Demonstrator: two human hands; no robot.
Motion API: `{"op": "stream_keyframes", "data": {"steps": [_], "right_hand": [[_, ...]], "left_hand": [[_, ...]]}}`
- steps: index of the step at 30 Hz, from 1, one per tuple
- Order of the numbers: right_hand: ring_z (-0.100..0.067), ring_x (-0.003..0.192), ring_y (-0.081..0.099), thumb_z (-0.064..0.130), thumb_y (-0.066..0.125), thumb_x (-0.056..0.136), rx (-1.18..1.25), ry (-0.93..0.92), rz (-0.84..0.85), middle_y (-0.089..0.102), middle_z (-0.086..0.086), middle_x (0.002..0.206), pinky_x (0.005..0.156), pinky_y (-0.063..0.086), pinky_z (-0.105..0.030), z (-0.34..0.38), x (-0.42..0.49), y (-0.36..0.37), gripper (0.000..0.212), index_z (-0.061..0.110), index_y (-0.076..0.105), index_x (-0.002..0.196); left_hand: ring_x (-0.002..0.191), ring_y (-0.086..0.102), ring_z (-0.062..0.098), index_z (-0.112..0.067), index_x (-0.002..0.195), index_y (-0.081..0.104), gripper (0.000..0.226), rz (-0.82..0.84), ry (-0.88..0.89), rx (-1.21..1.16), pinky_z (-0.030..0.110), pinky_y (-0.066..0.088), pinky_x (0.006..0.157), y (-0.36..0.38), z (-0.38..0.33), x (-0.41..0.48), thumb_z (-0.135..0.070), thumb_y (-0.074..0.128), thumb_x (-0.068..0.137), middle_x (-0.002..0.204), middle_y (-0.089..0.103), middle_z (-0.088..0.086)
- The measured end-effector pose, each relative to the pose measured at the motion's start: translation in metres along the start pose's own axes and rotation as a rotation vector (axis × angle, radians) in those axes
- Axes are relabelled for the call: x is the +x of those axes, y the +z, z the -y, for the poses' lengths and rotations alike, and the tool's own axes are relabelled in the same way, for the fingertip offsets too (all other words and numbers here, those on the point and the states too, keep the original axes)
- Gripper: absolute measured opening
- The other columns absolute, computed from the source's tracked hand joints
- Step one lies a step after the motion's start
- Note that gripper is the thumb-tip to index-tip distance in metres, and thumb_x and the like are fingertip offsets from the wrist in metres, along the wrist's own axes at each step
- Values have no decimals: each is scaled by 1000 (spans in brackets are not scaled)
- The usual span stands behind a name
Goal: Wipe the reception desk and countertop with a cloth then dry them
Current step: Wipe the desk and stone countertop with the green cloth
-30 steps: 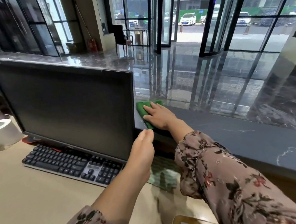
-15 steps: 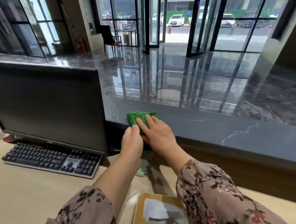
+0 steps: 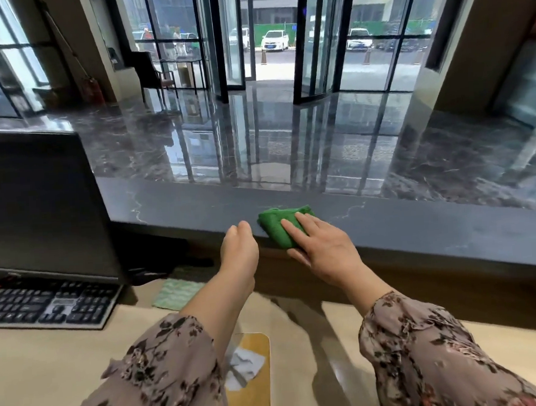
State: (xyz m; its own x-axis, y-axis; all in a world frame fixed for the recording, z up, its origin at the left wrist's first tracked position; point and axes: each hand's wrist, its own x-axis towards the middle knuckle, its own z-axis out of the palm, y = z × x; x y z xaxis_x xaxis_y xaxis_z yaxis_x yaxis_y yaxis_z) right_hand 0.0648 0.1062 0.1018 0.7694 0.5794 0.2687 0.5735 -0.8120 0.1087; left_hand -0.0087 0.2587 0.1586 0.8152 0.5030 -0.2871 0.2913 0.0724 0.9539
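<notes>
Inspected from the head view. Found a folded green microfibre cloth [image 3: 276, 229] lying at the near edge of the raised dark grey veined stone desk [image 3: 418, 225], well to the right of the black flat-screen monitor [image 3: 38, 210]. Recorded the right hand [image 3: 324, 248] laid flat on the cloth's right portion, fingers straight and slightly spread, pressing rather than gripping. Noted the left hand [image 3: 239, 248] between monitor and cloth, apart from the cloth, fingers held together and relaxed, holding nothing. Could not tell whether its fingertips touched the stone edge. Logged a black keyboard [image 3: 44, 306] directly below the monitor on the lower beige desk [image 3: 50, 366]. Observed a pale green textured mat [image 3: 176, 293] at the monitor's lower right, partly under the left forearm. Observed also a tan rounded card bearing a white patch [image 3: 252, 376], further down and right of the monitor.
</notes>
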Motion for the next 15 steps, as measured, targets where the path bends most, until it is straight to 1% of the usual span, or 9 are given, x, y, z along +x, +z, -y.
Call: {"op": "stream_keyframes", "data": {"steps": [2,4,5,7,10,13,15], "right_hand": [[-27,132,46,62,22,91,8,57,38,46,-9,146,107,39,-36,-23,-21,-9,66,28,37,146],[-20,141,32,70,9,87,35,125,57,33,-2,154,114,27,-32,-48,-43,-19,77,31,28,149],[-17,143,28,70,5,84,60,174,54,30,0,156,115,24,-30,-60,-54,-22,79,32,26,150],[-13,144,24,68,8,85,109,302,57,26,4,157,115,22,-29,-85,-73,-28,77,33,25,151],[-12,146,19,57,21,97,145,501,106,21,5,159,115,22,-30,-125,-91,-33,61,30,24,151],[-19,147,15,48,23,101,169,648,152,20,-4,159,117,19,-36,-148,-91,-31,58,22,22,152],[-28,145,18,42,24,100,147,734,155,23,-14,157,117,20,-42,-146,-77,-26,58,16,24,151]], "left_hand": [[139,32,26,-16,150,29,50,29,24,37,39,29,109,18,-1,-8,-34,28,103,154,31,4],[141,30,24,-17,151,27,50,77,65,87,38,27,110,34,0,-13,-33,28,103,155,30,2],[142,29,23,-16,151,27,50,104,100,133,38,26,111,40,1,-15,-32,29,103,156,29,1],[143,28,21,-15,151,27,49,160,200,272,37,24,114,49,5,-16,-27,30,103,156,29,1],[147,19,19,-15,151,25,49,279,369,597,37,17,120,58,11,-11,-24,29,104,159,21,2],[149,11,18,-14,152,23,48,390,467,938,39,9,122,64,16,-6,-25,25,104,160,17,5],[148,15,21,-15,150,26,47,376,538,1138,39,10,120,69,18,-6,-25,24,104,159,22,7]]}}
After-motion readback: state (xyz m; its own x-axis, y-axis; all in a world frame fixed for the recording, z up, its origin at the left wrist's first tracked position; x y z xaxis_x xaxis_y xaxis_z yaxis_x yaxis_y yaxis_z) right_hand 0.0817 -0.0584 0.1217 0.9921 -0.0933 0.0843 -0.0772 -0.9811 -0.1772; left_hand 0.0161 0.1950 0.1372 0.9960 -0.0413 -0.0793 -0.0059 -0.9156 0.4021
